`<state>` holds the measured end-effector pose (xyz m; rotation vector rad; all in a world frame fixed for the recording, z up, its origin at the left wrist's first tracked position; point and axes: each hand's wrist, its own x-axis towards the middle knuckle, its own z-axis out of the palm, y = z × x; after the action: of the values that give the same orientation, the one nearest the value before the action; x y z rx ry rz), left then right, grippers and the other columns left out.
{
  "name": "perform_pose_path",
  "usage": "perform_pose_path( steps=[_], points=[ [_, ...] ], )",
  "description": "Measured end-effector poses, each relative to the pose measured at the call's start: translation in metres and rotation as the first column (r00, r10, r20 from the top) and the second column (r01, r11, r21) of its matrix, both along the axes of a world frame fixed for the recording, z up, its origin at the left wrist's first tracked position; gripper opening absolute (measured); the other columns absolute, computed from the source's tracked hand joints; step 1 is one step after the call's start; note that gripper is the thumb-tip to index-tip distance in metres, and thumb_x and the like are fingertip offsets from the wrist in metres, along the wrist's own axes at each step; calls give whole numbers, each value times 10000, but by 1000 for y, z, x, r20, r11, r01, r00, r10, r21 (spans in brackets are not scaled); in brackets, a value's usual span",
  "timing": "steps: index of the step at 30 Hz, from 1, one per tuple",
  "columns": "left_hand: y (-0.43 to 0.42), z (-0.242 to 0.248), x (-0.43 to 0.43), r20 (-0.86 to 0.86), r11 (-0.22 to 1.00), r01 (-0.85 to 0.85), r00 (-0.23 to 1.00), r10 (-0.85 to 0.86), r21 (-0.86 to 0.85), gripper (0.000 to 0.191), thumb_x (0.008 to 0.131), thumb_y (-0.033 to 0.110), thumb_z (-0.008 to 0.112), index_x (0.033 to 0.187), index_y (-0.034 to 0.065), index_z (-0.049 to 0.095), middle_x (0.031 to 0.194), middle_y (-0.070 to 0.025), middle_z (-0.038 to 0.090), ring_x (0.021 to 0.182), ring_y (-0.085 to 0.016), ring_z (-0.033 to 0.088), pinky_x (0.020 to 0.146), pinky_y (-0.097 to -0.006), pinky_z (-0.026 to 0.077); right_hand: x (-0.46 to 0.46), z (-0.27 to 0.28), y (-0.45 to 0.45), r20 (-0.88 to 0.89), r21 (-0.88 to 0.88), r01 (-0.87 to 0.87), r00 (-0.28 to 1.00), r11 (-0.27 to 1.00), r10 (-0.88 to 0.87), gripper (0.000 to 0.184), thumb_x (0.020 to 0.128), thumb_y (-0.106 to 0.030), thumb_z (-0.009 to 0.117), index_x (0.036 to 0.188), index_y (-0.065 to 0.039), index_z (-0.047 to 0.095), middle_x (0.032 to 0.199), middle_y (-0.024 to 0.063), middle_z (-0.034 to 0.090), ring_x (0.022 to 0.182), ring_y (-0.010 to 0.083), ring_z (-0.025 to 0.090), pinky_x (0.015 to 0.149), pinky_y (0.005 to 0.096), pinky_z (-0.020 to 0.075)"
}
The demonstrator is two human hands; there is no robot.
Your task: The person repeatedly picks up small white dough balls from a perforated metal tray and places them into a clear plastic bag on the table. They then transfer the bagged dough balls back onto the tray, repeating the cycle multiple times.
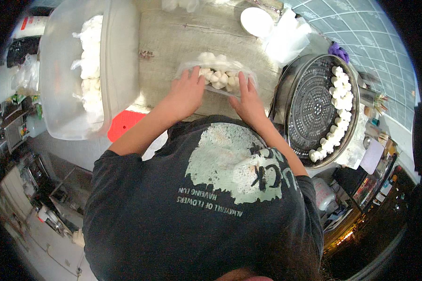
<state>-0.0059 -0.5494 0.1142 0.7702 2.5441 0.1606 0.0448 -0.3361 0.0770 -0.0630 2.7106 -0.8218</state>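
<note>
A clear plastic bag (219,68) of small white dough pieces (219,79) lies on the wooden-patterned table in front of me. My left hand (189,92) rests on the bag's left end, fingers pointing away from me. At the opposite end my right hand (248,101) touches the bag with its fingers spread. Whether either hand pinches the plastic cannot be told. To the right, a round metal steamer tray (314,109) holds a curved row of white dough pieces (341,116) along its far rim. On the left, a large translucent plastic bin (123,70) contains bagged white pieces (91,63).
A white round plate or lid (256,21) lies at the back right beside crumpled clear plastic (288,38). A purple cloth (338,52) sits behind the steamer tray. Near the bin's front corner is a red plastic stool top (125,124). More bagged pieces (181,4) lie at the back.
</note>
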Motion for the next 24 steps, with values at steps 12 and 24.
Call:
perform_pose_path(
  steps=[12, 24],
  points=[
    [-4, 59, 1, -420, 963, 269, 874, -243, 3, 117, 694, 145, 601, 688, 58, 679, 842, -100, 615, 916, -253, 563, 721, -370, 474, -4, 66, 15, -263, 279, 3, 962, 960, 73, 676, 812, -199, 649, 1406, -122, 336, 1275, 158, 525, 801, 319, 650, 663, 386, 541],
    [5, 36, -47, -378, 975, -195, 899, 220, 103, 419, 770, 185, 646, 1174, 129, 546, 965, -127, 617, 898, -317, 587, 805, -395, 484, -14, 43, 41, -180, 301, 191, 974, 934, -141, 720, 744, -236, 699, 1368, -120, 359, 1074, 207, 581, 975, 353, 596, 757, 423, 501]
  ],
)
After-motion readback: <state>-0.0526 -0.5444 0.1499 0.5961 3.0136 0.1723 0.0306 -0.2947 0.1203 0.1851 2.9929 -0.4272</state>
